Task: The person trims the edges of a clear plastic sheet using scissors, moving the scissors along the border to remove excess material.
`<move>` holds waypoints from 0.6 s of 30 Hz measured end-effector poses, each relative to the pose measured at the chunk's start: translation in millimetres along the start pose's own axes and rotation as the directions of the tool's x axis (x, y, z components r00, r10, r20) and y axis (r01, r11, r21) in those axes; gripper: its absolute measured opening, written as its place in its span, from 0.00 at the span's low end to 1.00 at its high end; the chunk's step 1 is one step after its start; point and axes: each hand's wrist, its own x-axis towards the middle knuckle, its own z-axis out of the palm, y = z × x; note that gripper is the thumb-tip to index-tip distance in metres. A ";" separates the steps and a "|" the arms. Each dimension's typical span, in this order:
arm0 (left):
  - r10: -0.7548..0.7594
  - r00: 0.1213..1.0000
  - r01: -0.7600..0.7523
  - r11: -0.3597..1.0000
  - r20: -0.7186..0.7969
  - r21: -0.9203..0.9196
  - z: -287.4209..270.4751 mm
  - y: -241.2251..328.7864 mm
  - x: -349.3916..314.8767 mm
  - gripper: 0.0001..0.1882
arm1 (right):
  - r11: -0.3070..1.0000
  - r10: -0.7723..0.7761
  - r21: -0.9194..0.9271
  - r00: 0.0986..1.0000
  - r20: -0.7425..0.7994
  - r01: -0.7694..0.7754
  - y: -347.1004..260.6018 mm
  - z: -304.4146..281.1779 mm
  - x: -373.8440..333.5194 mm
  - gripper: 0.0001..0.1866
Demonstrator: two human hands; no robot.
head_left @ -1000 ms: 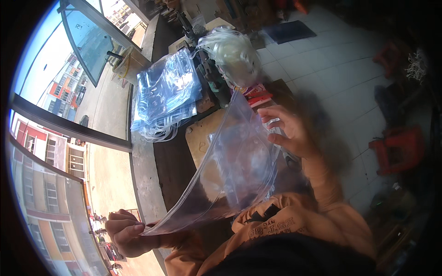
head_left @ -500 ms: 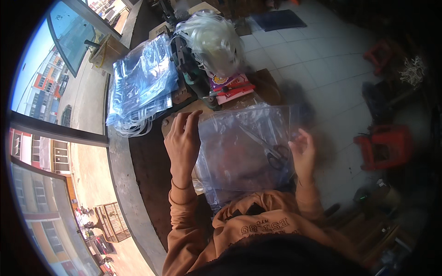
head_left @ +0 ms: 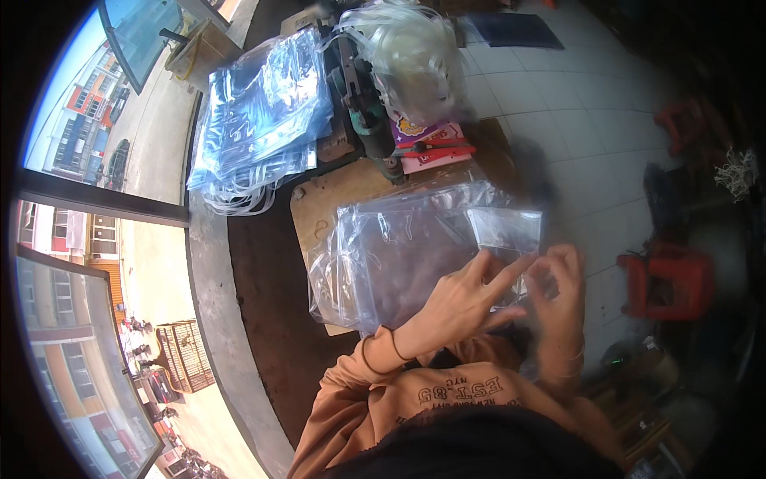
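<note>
In front of me lies a clear plastic sheet (head_left: 411, 255), or a stack of such sheets, with wrinkled, shiny edges. Near its right side is a small pale flap of plastic (head_left: 507, 231). My left hand (head_left: 467, 299) reaches across the sheet with its fingers spread, fingertips beside the flap. My right hand (head_left: 560, 275) is at the sheet's right edge, its fingers bent together in a pinch. It seems to grip the plastic there, though the fingertips partly hide the spot. The two hands nearly touch. No scissors can be made out now.
Beyond the wooden board (head_left: 319, 191) stands a green metal hand press (head_left: 367, 120). Left of it is a pile of bluish plastic bags (head_left: 267, 112); right, a bundle of pale straps (head_left: 407, 56). Red-handled pliers (head_left: 435, 149) lie on a colourful packet. Red stools (head_left: 670, 279) stand right.
My left hand has moved from the sheet's far-left corner to its right side, beside my right hand. A pale flap now shows there, and the scissors seen through the plastic are hidden.
</note>
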 end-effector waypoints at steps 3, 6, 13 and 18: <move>0.180 0.984 -0.178 0.980 -0.013 0.090 7.4 -1.3 3.6 0.25 | 1.000 0.020 0.019 0.994 0.110 -0.022 -10.3 -23.8 -3.0 0.10; 0.341 0.939 -0.329 0.929 -0.044 0.171 16.4 -4.6 10.0 0.18 | 1.000 -0.014 -0.004 0.973 0.229 0.015 -13.2 -42.7 -4.9 0.08; 0.498 0.854 -0.496 0.867 -0.149 0.057 6.6 7.1 25.6 0.12 | 0.785 0.317 0.430 0.886 0.339 -0.446 3.0 -41.1 -21.4 0.05; 0.190 0.965 -0.214 0.969 -0.183 -0.121 23.0 9.3 17.0 0.18 | 0.437 0.284 0.605 0.741 0.609 -0.665 16.4 -35.6 -29.7 0.08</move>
